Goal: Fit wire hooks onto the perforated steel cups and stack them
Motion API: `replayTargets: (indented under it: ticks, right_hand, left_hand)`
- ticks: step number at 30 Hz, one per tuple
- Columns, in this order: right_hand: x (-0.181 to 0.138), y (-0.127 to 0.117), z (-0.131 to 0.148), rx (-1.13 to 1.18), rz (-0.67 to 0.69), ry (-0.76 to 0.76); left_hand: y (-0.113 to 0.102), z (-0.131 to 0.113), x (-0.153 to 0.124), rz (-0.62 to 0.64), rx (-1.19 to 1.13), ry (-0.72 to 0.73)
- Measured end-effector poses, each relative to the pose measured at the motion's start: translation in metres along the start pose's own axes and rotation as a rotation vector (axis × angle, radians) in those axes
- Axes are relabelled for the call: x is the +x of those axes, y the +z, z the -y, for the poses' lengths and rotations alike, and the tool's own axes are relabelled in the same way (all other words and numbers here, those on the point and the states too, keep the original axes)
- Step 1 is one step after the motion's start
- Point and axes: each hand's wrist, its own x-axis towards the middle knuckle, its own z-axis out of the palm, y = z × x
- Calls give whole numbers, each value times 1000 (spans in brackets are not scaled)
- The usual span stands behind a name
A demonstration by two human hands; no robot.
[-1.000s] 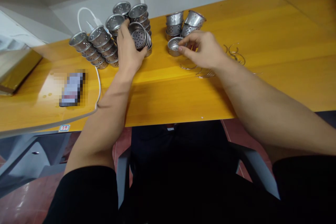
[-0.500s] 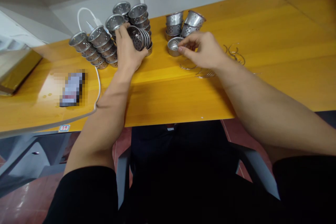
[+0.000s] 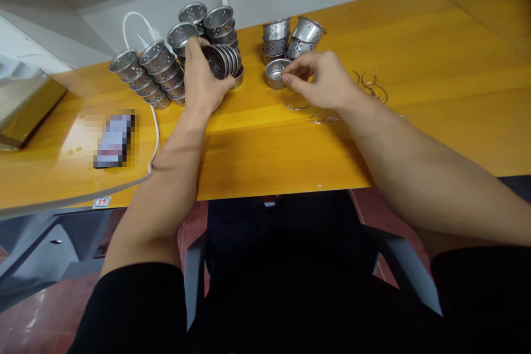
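Observation:
My left hand [image 3: 203, 80] is closed around a nested stack of perforated metal cups [image 3: 222, 61], tipped so that their openings face sideways. The stack is against other stacked cups [image 3: 219, 21], and part of it is behind my fingers. With thumb and forefinger, my right hand [image 3: 317, 77] pinches the near right rim of a single perforated cup [image 3: 274, 73], which stands upright on the table. Just behind that cup are two short stacks of similar cups [image 3: 275, 38]. Several thin bent wire pieces [image 3: 371, 86] lie beside and partly beneath my right hand.
More cup stacks [image 3: 155, 61] stand left of my left hand. A phone [image 3: 114, 141], blurred out, lies near a white cable [image 3: 155, 133] on the yellow table [image 3: 265, 160]. There is a cardboard box [image 3: 29, 105] at the far left and a wall behind.
The nested cups in my left hand have turned and shifted slightly to the right. My right hand keeps its pinch on the single cup, almost unmoved.

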Motion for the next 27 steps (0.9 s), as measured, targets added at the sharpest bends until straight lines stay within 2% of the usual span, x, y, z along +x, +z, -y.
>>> replayTargets:
  ticks: [4, 7, 9, 12, 13, 15, 17, 21, 24, 27]
  right_hand:
    - [2, 2, -5, -4, -14, -30]
    - [3, 1, -6, -31, -19, -40]
    - [3, -2, -2, -70, 35, -30]
    - [-1, -9, 9, -154, 131, 17]
    - [-2, -10, 12, -172, 141, 36]
    - [-3, -11, 16, -181, 140, 56]
    - [-2, -10, 17, -158, 125, 46]
    - [-3, -10, 21, -145, 144, 26]
    - [-5, -11, 28, -185, 183, 60]
    - [-7, -11, 32, -194, 181, 108]
  left_hand:
    - [1, 5, 1, -26, -9, 20]
    - [6, 20, 10, -87, -71, 108]
    - [11, 32, 18, -165, -123, 197]
    - [17, 43, 25, -356, -185, 334]
    - [17, 43, 26, -377, -196, 366]
    - [18, 42, 23, -330, -204, 409]
    - [20, 42, 21, -220, -194, 441]
    - [36, 49, 24, -82, -244, 469]
    - [46, 56, 28, -40, -335, 442]
    - [45, 62, 29, -48, -305, 390]
